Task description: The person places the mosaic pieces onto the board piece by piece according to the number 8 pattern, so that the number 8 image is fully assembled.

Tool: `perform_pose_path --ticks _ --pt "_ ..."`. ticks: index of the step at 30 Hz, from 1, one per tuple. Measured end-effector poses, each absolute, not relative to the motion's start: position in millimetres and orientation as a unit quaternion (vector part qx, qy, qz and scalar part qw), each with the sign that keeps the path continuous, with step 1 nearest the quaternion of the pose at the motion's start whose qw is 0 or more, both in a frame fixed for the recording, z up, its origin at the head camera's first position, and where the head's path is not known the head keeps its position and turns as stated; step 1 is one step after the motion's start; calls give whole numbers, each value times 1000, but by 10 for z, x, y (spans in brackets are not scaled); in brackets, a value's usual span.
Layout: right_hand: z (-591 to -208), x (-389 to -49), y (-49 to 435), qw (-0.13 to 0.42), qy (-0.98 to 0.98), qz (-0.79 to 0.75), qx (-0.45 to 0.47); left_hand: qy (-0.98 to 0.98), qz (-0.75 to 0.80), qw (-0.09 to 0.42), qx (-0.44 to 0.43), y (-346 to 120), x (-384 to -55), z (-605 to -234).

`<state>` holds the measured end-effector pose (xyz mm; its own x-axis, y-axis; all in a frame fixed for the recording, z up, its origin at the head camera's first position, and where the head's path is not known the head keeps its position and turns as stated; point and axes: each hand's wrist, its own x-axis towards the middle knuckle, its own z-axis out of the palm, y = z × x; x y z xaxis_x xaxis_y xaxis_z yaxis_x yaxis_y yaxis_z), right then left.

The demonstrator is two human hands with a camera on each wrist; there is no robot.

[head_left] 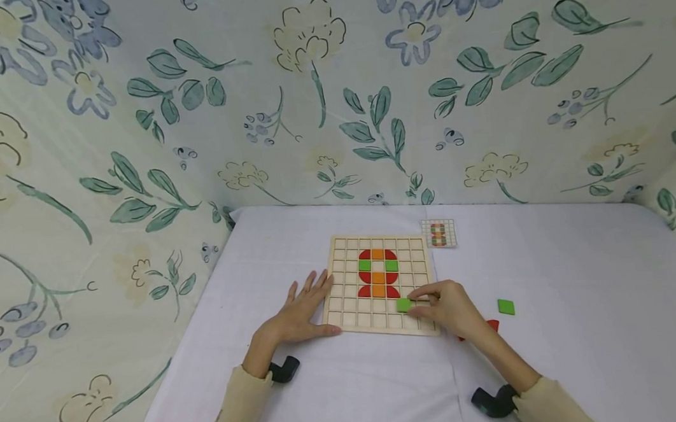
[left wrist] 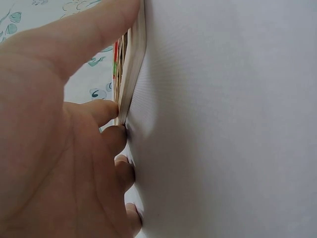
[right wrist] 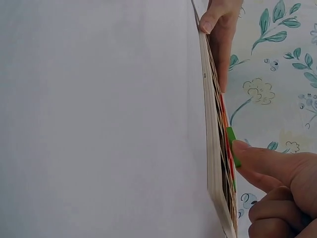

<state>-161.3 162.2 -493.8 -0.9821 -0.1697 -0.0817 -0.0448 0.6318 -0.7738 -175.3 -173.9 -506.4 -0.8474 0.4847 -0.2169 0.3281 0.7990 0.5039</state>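
Observation:
A wooden grid board (head_left: pixel 349 319) lies on the white cloth, with red, orange and green tiles set in its middle squares. My right hand (head_left: pixel 449 307) pinches a green square tile (head_left: pixel 403 305) between thumb and fingers, over the lower right part of the grid. In the right wrist view the same green tile (right wrist: pixel 233 146) stands tilted at the thumb tip, close over the board. At the board's left side, my left hand (head_left: pixel 300 312) rests with fingers spread, its fingertips and thumb against the edge. The left wrist view shows that hand (left wrist: pixel 74 134) along the board's side (left wrist: pixel 133 64).
A small pattern card (head_left: pixel 439 234) lies beyond the board's top right corner. To the right are a loose green tile (head_left: pixel 506 307) and red pieces (head_left: pixel 493 325), partly hidden under the right forearm. A floral cloth (head_left: pixel 333 109) hangs behind the table.

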Motion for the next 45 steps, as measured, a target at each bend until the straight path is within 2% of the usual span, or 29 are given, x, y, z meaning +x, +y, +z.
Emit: perform_pose_path --ticks 33,38,45 --pt "-4970 -1626 1469 76 894 -439 -57 933 233 175 212 -1723 -1743 -5027" --pt "-4919 -1583 1647 74 899 -430 -38 932 237 174 211 -1723 -1737 -5031" --pt "-4833 -1454 2150 63 912 -405 -15 931 240 174 212 -1729 -1731 -5028"
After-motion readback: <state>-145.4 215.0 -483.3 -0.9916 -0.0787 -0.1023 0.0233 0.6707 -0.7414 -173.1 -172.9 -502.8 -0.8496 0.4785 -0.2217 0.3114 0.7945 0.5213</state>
